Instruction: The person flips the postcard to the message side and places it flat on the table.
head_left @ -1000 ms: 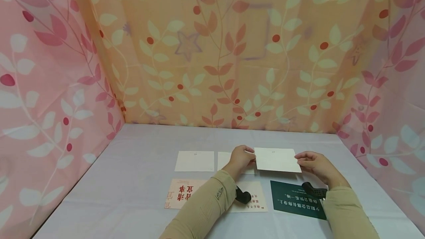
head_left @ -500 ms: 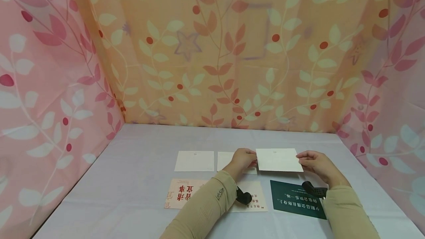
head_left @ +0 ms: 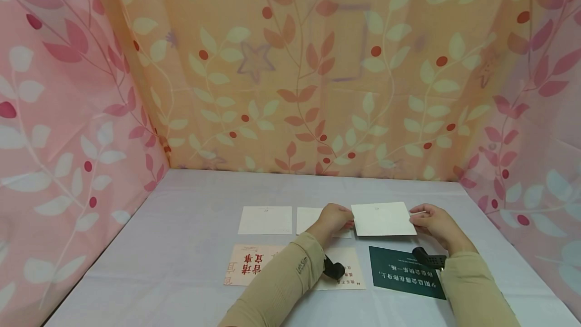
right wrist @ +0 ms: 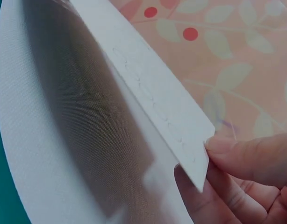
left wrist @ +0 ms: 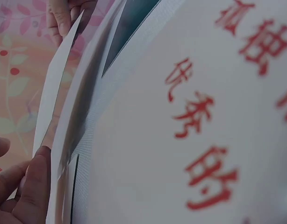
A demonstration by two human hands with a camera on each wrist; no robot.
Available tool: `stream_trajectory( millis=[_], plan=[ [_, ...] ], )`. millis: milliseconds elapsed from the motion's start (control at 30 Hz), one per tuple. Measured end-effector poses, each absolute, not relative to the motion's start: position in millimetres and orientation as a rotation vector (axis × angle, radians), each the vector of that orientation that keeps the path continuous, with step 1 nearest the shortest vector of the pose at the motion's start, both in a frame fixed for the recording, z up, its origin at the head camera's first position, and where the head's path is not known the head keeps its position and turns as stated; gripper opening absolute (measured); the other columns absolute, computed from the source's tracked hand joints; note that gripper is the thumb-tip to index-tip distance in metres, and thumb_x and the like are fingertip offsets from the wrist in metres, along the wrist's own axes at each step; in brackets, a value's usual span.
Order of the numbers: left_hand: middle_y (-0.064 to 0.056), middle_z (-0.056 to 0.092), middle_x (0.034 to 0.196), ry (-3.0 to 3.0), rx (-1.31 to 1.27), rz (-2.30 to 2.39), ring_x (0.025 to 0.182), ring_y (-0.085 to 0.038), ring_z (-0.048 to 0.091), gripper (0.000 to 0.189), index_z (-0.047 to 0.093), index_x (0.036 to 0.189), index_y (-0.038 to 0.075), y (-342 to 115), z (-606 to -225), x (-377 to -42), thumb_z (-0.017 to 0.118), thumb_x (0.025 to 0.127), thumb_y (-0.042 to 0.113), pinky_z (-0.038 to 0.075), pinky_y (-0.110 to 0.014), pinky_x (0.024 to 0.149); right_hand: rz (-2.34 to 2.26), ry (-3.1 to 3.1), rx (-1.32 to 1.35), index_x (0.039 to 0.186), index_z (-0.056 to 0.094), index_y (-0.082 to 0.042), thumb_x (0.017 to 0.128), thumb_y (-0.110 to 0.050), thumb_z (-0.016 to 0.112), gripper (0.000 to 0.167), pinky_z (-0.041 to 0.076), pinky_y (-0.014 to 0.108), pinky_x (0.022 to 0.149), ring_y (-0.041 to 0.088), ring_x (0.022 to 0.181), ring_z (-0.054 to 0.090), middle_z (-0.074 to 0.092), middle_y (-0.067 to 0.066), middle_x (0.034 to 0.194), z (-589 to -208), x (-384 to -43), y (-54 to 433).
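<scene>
Between both hands is a plain white card (head_left: 385,220), raised a little off the table with its shadow beneath. My left hand (head_left: 333,218) pinches its left edge, while my right hand (head_left: 436,223) holds the right edge. In the right wrist view, thumb and fingers grip a corner of the white card (right wrist: 148,93). The left wrist view shows the card (left wrist: 52,88) nearly edge-on, with the left hand (left wrist: 26,186) at its near end. Beside the left hand lies another white card (head_left: 308,218), partly hidden by that hand.
A further white card (head_left: 265,221) lies at the left of the back row. Nearer are a cream card with red characters (head_left: 254,264), a second cream card (head_left: 351,271) partly under the left sleeve, and a dark green card (head_left: 404,274). Patterned curtains (head_left: 290,90) enclose the white table (head_left: 159,256).
Both hands and the white card have shifted slightly to the right. The cards on the table have stayed in place.
</scene>
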State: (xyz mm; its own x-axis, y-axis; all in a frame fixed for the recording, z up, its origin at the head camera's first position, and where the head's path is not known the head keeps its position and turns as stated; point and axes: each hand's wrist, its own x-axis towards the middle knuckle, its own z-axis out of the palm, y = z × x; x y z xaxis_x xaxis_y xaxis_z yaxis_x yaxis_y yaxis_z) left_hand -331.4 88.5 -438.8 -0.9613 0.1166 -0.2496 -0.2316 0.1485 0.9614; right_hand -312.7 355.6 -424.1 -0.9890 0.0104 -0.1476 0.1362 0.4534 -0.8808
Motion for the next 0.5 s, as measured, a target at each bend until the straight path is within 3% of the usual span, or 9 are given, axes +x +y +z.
stream_trajectory(
  millis=[267, 500],
  plan=[
    [-0.008, 0.066, 0.078, 2.174, -0.109, 1.858, 0.070, -0.017, 0.064, 0.004, 0.066, 0.081, 0.004, 90.1, -436.0, -329.4, 0.063, 0.081, 0.006, 0.053, -0.027, 0.065, -1.512, 2.602, 0.153, 0.110, 0.051, 0.011, 0.089, -0.011, 0.059, 0.031, 0.053, 0.031, 0.074, 0.015, 0.079, 0.058, 0.061, 0.009, 0.093, -426.3, -312.2, 356.0],
    [-0.007, 0.067, 0.076, 2.174, -0.126, 1.851, 0.067, -0.014, 0.063, 0.005, 0.066, 0.082, 0.004, 91.1, -436.8, -330.3, 0.063, 0.082, 0.008, 0.052, -0.026, 0.063, -1.444, 2.614, 0.205, 0.115, 0.052, 0.011, 0.089, -0.015, 0.059, 0.037, 0.053, 0.032, 0.074, 0.017, 0.079, 0.058, 0.061, 0.015, 0.099, -428.2, -312.0, 355.1]
  ],
)
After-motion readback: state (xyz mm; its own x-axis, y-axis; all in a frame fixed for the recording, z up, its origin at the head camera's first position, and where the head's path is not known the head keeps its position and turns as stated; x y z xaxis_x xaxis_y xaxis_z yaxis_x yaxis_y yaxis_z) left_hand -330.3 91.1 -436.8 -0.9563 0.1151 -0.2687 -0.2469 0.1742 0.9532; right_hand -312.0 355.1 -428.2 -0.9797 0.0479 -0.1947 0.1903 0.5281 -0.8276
